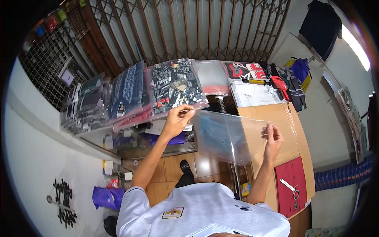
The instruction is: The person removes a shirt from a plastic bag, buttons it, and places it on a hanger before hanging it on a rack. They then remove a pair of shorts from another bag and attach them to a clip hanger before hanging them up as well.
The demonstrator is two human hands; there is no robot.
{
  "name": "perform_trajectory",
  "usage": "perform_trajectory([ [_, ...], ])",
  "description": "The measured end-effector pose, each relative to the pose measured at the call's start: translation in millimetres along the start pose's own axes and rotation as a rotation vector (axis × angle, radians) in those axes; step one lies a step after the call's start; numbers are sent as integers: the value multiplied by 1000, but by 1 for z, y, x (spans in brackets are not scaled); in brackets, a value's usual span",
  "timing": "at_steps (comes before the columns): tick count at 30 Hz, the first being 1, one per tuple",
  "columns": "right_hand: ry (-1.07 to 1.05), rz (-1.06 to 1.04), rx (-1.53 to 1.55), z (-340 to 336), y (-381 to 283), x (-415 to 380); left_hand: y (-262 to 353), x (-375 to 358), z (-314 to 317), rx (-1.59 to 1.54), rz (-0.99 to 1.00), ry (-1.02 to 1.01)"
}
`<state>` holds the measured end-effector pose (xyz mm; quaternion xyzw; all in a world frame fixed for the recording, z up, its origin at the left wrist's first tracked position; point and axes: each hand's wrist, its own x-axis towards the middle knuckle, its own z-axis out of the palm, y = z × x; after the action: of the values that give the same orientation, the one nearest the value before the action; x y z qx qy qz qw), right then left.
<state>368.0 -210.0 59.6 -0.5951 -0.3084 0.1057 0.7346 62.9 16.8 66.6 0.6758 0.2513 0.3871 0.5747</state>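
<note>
A clear plastic bag [223, 136] hangs stretched between my two hands, above the gap beside the cardboard-covered table. My left hand [178, 120] pinches its upper left corner between thumb and fingers. At the upper right corner, my right hand [272, 138] grips the edge with curled fingers. Below and to the right of that hand lies a folded red garment [285, 177] with a white tag [287, 184] on it. Just beyond my left hand is a bagged black patterned garment [173, 81] on a pile.
Bagged clothes [127, 93] stand in piles on the glass counter at left. A stack of clear bags [212, 75] lies at the back. A red-handled tool [278, 83] rests on white paper [252, 96]. Cardboard [258, 146] covers the right table. A purple bag [108, 197] is by the wall.
</note>
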Motion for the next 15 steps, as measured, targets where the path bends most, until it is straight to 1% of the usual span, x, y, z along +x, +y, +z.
perform_trajectory([
  [1, 33, -29, -19, 5, -3, 6, -4, 20, -1, -96, 18, -66],
  [3, 96, -91, -57, 20, -10, 21, 0, 56, -3, -46, -93, -100],
  [4, 125, -111, -82, 26, -12, 30, -8, 79, -5, -84, -39, -157],
  [7, 203, -169, -126, 43, -8, 57, -8, 135, -7, -146, -8, -258],
  [8, 227, -186, -147, 50, -6, 66, -13, 155, -10, -157, -43, -278],
  [10, 282, -206, -188, 67, -2, 84, -18, 193, -14, -156, -43, -330],
  [13, 306, -188, -169, 91, 12, 121, -32, 248, -15, -208, -95, -354],
  [15, 281, -211, -174, 102, 32, 155, -47, 287, -18, -208, -92, -363],
])
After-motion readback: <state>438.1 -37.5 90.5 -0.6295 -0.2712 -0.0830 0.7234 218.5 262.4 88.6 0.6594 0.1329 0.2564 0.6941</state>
